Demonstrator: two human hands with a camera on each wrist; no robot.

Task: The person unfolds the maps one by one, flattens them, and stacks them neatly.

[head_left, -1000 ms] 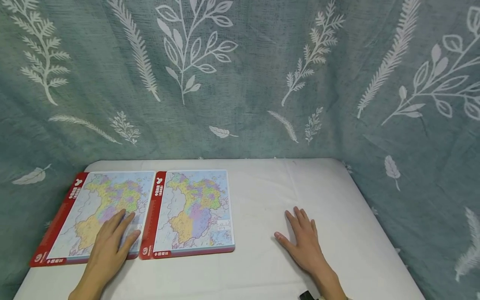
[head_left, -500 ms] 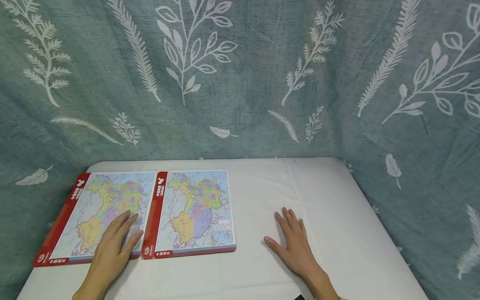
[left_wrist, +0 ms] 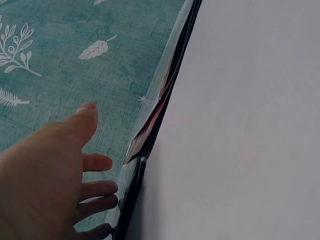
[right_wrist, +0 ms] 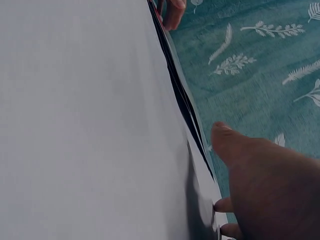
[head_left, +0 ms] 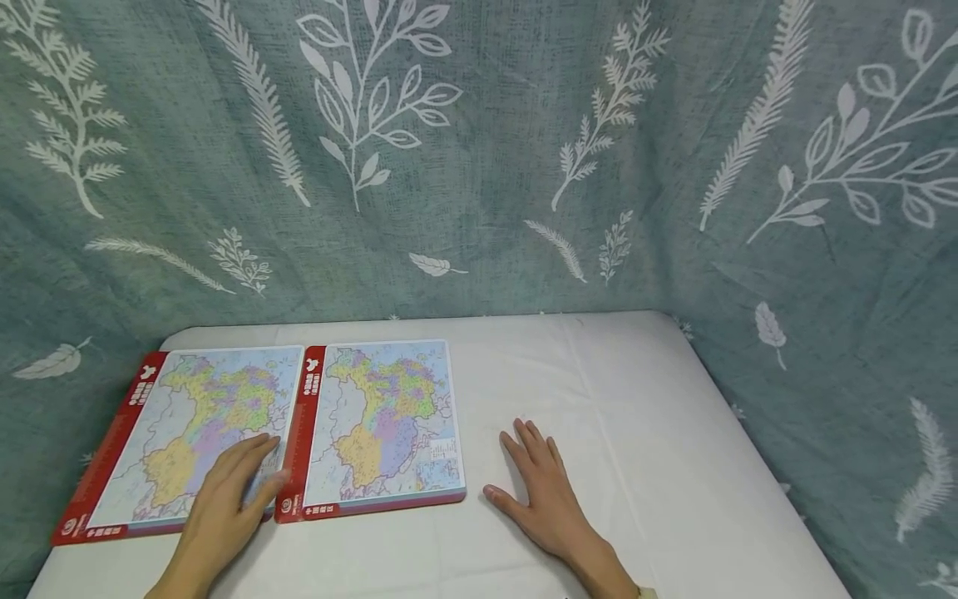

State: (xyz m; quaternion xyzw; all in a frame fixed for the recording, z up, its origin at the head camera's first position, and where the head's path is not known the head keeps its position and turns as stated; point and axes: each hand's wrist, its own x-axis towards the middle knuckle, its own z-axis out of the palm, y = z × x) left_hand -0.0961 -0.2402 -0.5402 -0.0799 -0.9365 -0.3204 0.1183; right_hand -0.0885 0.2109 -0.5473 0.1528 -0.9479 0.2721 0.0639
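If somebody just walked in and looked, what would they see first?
Probably the bright, red-edged maps: the left map and the right map, side by side on the left half of the white table. Next, maybe the left hand over the left map's near right corner, and the right hand spread over bare white to the right. Behind it all hangs a blue-green cloth with white leaves.

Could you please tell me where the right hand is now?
In the head view, the right hand is low and just right of centre, over the white table, with the right map to its left.
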